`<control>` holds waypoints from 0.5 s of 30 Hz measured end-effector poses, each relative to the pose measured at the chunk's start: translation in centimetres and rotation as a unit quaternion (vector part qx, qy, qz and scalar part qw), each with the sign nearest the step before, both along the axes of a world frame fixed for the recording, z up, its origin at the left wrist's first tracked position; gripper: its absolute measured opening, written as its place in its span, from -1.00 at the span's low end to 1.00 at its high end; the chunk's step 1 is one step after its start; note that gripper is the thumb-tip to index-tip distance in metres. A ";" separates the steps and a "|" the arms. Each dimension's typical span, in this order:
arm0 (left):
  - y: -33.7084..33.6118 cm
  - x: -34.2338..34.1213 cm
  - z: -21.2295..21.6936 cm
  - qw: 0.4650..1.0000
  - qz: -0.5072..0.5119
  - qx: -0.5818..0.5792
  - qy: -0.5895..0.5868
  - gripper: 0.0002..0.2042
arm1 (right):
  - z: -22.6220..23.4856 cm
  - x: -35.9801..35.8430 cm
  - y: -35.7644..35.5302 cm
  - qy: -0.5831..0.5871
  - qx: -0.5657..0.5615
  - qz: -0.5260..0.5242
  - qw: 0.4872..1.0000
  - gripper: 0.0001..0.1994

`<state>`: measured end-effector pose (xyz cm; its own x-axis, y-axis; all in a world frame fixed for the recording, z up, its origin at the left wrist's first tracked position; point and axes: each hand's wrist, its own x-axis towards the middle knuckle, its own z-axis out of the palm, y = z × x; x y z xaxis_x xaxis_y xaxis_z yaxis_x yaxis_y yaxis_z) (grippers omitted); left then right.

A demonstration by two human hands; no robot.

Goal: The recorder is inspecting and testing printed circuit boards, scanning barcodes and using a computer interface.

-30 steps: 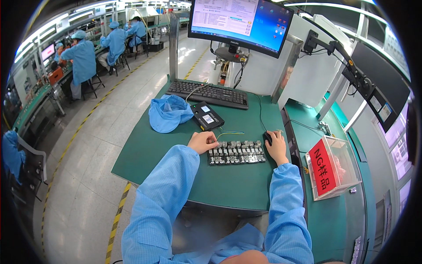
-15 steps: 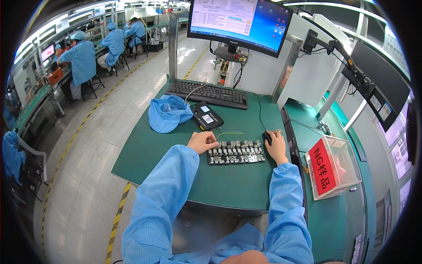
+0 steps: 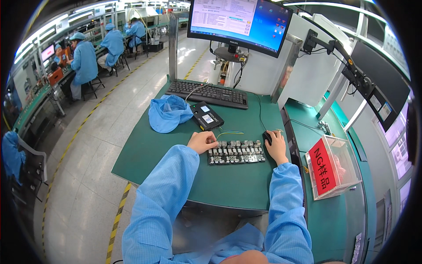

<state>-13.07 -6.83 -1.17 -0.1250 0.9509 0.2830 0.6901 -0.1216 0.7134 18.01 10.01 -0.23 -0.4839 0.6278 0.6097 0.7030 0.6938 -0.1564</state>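
A panel of small circuit boards (image 3: pixel 236 153) with rows of metal parts lies on the green table (image 3: pixel 145 154). My left hand (image 3: pixel 202 142) is at its upper left corner, fingers pinched together; what they hold is hidden. Thin yellow and green wires (image 3: pixel 231 132) run close by those fingertips. Beyond them a black box-shaped device (image 3: pixel 207 116) with small lit screens sits tilted, a cable leading off its far side. To the right of the panel, my right hand (image 3: pixel 277 148) rests closed over a black computer mouse (image 3: pixel 267 137).
A blue cloth cap (image 3: pixel 169 114) lies beside the device. Behind stand a black keyboard (image 3: pixel 210 94) and a monitor (image 3: pixel 239 24). At right, a clear box (image 3: pixel 345 169) with a red sign sits on a green surface. Co-workers in blue (image 3: pixel 84 61) work at a far-left bench.
Both my hands, the panel and the mouse stay in place. At the far left, the nearest co-worker has shifted posture and brought an arm down.
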 end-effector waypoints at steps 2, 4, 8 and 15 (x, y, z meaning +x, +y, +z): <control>0.0 0.0 0.0 1.000 0.000 0.000 0.000 -0.77 | 0.1 0.0 -0.1 0.002 0.001 0.001 1.000 -0.61; 0.0 0.0 0.0 1.000 0.001 0.000 0.001 -0.77 | 0.1 0.0 -0.1 0.005 0.001 0.004 1.000 -0.61; 0.0 0.0 0.1 1.000 -0.002 -0.009 -0.013 -0.77 | 0.2 0.0 -0.2 -0.004 -0.001 -0.004 1.000 -0.62; -0.1 0.1 0.2 1.000 -0.001 -0.004 -0.007 -0.78 | 0.0 0.0 0.0 0.004 0.005 0.003 1.000 -0.61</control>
<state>-12.97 -6.97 -0.92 -0.1276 0.9535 0.2730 0.6802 -0.1162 0.7238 18.05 10.05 -0.26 -0.4823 0.6184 0.6205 0.6975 0.6996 -0.1552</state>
